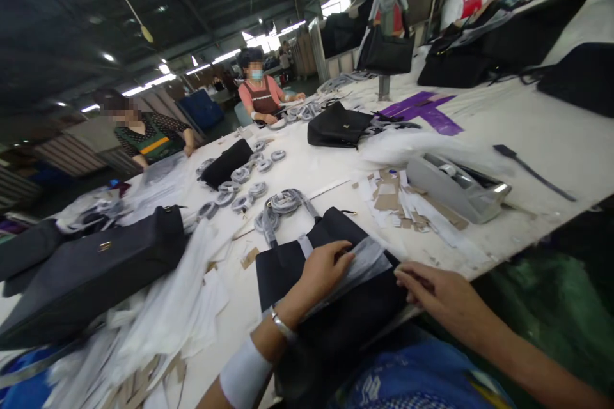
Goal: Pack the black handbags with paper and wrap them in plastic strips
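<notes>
A black handbag [283, 268] lies in front of me at the table's near edge, with its handles [283, 204] wrapped in grey film at the far side. Clear plastic film [367, 262] covers part of the bag. My left hand [323, 268], bent at the fingers, is closed on this film over the middle of the bag. At the bag's right corner, the thumb and fingertips of my right hand [429, 284] are pinched together on its edge. What lies under my left palm is hidden.
A grey tape dispenser [455, 188] stands right, beside paper strips [391, 198]. Large black bags [96, 268] and white wrapping [177, 300] lie left. Wrapped coiled straps [240, 176] and another black bag [338, 124] lie farther back. Co-workers [263, 92] are across the table [542, 140].
</notes>
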`<state>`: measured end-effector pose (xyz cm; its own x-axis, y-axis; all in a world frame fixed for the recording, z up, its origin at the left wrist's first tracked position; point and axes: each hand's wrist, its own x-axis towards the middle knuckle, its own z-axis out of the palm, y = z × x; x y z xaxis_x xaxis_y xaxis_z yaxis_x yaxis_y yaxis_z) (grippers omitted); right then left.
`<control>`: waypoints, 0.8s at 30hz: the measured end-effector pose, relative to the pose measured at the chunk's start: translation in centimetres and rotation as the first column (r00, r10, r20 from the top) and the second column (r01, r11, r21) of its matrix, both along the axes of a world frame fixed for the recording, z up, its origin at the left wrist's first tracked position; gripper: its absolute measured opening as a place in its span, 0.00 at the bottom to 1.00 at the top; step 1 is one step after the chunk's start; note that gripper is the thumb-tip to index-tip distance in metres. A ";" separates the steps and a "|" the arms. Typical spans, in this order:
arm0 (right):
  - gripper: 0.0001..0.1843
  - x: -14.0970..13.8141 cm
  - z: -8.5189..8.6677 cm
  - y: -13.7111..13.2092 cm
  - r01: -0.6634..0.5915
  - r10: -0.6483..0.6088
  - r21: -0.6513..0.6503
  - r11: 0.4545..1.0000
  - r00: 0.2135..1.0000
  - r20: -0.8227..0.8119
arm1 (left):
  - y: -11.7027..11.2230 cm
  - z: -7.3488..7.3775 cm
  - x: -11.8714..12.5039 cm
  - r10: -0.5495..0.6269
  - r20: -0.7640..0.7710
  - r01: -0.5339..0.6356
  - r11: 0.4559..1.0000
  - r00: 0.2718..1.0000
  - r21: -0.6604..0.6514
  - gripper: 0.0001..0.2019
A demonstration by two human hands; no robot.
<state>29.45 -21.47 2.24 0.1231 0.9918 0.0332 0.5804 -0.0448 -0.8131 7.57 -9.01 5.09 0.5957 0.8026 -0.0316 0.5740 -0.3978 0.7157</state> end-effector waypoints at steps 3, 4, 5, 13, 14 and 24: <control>0.24 -1.6 -0.8 -0.2 -0.020 -0.089 -0.279 0.960 0.924 -0.372 | 1.6 -0.4 1.4 -0.004 0.144 0.026 0.988 0.990 -0.151 0.17; 0.27 -2.2 -0.9 -0.1 -0.009 -0.154 -0.316 0.949 0.859 -0.488 | 1.9 -0.4 1.7 0.001 0.168 0.030 0.983 0.986 -0.181 0.18; 0.31 -2.8 -1.0 0.0 0.002 -0.213 -0.335 0.942 0.775 -0.595 | 2.2 -0.5 2.0 0.003 0.181 0.035 0.978 0.984 -0.205 0.18; 0.22 -5.7 -1.1 1.0 -0.043 -0.252 -0.274 0.961 0.278 -0.927 | 2.8 0.3 2.9 0.048 0.247 0.081 0.869 0.968 -0.488 0.24; 0.20 -5.8 -1.2 1.4 -0.028 -0.268 -0.286 0.958 0.276 -0.923 | 2.9 0.3 2.8 0.060 0.250 0.081 0.851 0.966 -0.518 0.25; 0.09 -5.0 -0.7 5.1 -0.045 -0.261 -0.291 0.956 0.324 -0.909 | 3.3 -0.3 2.7 0.097 0.266 0.087 0.795 0.959 -0.600 0.35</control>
